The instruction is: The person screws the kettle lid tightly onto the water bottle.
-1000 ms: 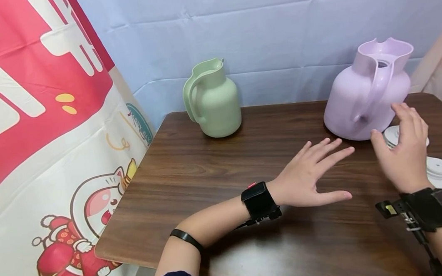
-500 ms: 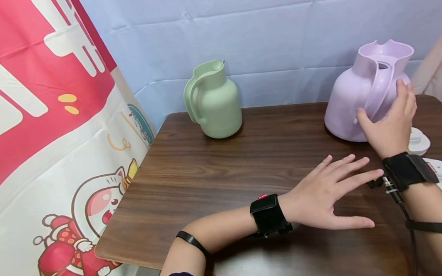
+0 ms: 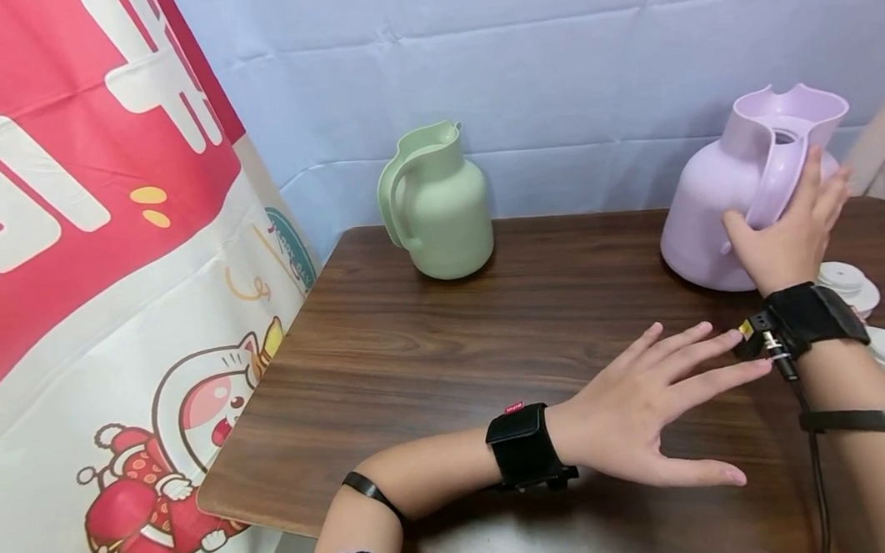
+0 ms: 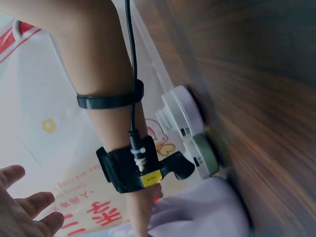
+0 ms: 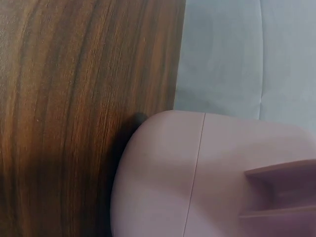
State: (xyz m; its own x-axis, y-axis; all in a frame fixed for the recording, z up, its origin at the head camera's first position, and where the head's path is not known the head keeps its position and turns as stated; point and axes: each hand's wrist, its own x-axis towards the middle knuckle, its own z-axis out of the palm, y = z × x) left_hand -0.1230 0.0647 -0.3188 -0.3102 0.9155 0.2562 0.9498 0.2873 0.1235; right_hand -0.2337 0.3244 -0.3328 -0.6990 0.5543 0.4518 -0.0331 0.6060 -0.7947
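Observation:
A purple thermos jug [image 3: 712,212] stands upright without its lid at the back right, its handle [image 3: 781,177] facing me. My right hand [image 3: 786,237] is at this handle, thumb on the left and extended fingers on the right. Whether the fingers wrap it is hidden. The right wrist view shows the jug's body [image 5: 158,182] close up, with no hand visible. My left hand [image 3: 645,408] hovers over the table's front, palm down, fingers spread and holding nothing. Its fingertips [image 4: 42,201] show at the left wrist view's edge.
A green thermos jug [image 3: 450,213] stands lidless at the back left. Two white-topped lids lie at right, one with a purple rim [image 4: 190,111] and one with a green rim [image 4: 206,153]. The brown wooden table [image 3: 386,346] ends at a pale blue cloth [image 3: 553,87].
My right hand has moved from near the lids up and left to the purple jug's handle. My left hand has shifted slightly toward the front right, fingers still spread. Both jugs remain standing.

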